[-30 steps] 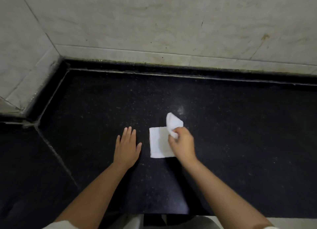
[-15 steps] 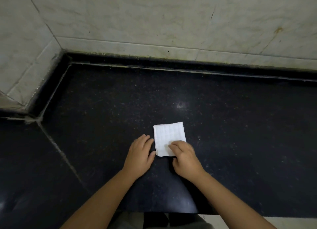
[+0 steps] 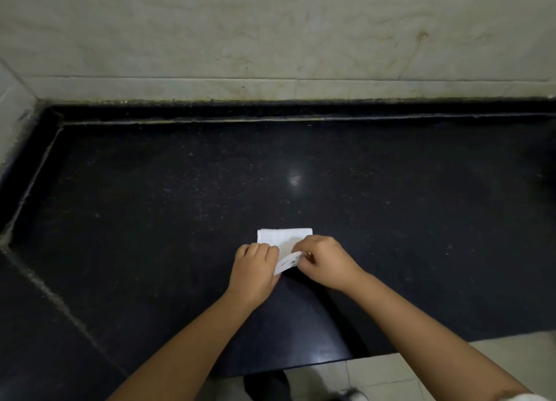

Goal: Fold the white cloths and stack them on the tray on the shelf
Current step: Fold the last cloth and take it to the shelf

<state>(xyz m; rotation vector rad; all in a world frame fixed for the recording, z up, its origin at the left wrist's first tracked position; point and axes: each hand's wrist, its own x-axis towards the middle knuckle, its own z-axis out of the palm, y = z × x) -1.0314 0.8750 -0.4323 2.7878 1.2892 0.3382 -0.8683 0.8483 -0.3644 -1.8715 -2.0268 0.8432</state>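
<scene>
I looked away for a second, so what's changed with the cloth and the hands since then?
The right hand laid its raised flap down, then lifted the white cloth by its near edge. The left hand, flat on the counter earlier, moved in and now grips that edge too. The cloth stays in the same spot.

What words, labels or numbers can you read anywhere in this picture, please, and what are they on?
None can be read.
A small tag at the lifted near edge of the white cloth, pinched by the right hand, carries dark marks, too small and blurred to read.
The black counter and tiled wall show no text.
</scene>
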